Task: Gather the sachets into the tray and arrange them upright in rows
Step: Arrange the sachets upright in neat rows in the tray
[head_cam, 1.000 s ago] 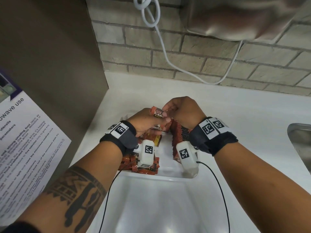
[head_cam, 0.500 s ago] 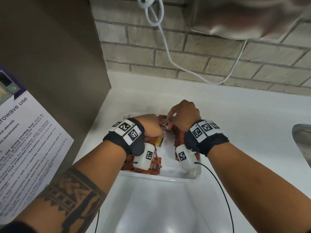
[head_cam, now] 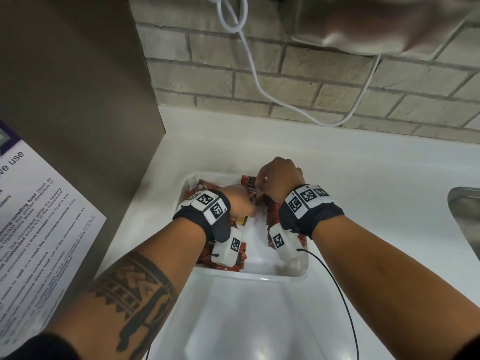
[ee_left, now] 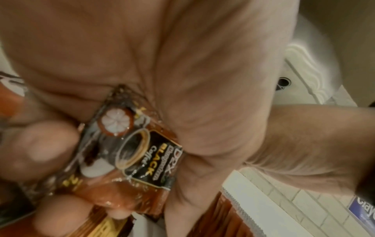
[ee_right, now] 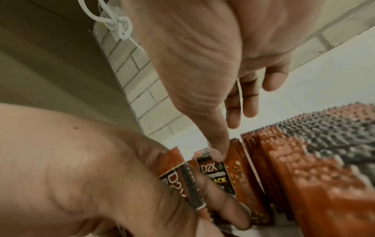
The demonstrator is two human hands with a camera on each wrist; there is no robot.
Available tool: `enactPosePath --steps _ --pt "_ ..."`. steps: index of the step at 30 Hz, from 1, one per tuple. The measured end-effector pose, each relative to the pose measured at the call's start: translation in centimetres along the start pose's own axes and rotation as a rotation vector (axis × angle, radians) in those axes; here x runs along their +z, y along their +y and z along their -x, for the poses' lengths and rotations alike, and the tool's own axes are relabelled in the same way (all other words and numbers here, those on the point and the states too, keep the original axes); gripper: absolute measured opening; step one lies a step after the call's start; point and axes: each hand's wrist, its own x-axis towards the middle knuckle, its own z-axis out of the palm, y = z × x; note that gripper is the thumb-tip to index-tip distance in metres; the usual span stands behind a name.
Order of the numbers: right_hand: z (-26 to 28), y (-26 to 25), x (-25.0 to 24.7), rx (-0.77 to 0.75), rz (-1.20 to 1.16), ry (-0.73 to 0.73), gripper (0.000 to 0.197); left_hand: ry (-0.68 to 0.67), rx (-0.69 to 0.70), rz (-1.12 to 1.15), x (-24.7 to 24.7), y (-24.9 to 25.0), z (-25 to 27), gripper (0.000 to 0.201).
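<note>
A white tray (head_cam: 249, 276) on the counter holds red-orange coffee sachets. A row of upright sachets (head_cam: 269, 216) (ee_right: 304, 160) runs along its right side, and loose sachets (head_cam: 223, 263) lie flat at its left. My left hand (head_cam: 240, 201) (ee_right: 81, 160) is low in the tray and grips a small stack of sachets (ee_left: 142, 152) (ee_right: 174, 173) against the palm. My right hand (head_cam: 279, 178) (ee_right: 202, 64) is beside it at the row's far end. Its thumb and fingers pinch one upright sachet (head_cam: 248, 185) (ee_right: 219, 174) by the top.
A grey cabinet side (head_cam: 78, 100) with a printed notice (head_cam: 39, 216) stands at the left. The brick wall (head_cam: 285, 74) and a white cable (head_cam: 259, 87) are behind. A metal sink edge (head_cam: 465, 216) is at the right. A second white tray (head_cam: 246, 320) lies nearer me.
Both hands have come down into the tray. The sachet my right hand lifted from the left hand's stack now stands low at the far end of the row.
</note>
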Motion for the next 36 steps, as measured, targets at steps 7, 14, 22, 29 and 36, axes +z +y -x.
enactPosePath --steps 7,14,22,29,36 --pt "0.7 0.2 -0.9 -0.051 -0.091 -0.011 0.016 0.0 -0.011 -0.006 -0.3 0.1 0.2 0.039" --pt "1.4 0.1 -1.9 -0.06 -0.233 -0.032 0.022 -0.044 0.009 0.005 -0.8 0.0 0.8 0.031" --pt "2.0 0.2 -2.1 -0.099 -0.251 -0.074 0.031 -0.02 0.02 0.075 -1.1 0.3 1.2 0.035" --pt "2.3 0.4 -2.2 -0.096 -0.28 -0.073 0.029 -0.034 0.002 0.081 -1.0 0.3 2.2 0.038" --pt "2.8 0.9 -3.0 -0.167 -0.497 -0.115 0.013 -0.028 0.098 0.767 -1.4 -1.2 2.7 0.017"
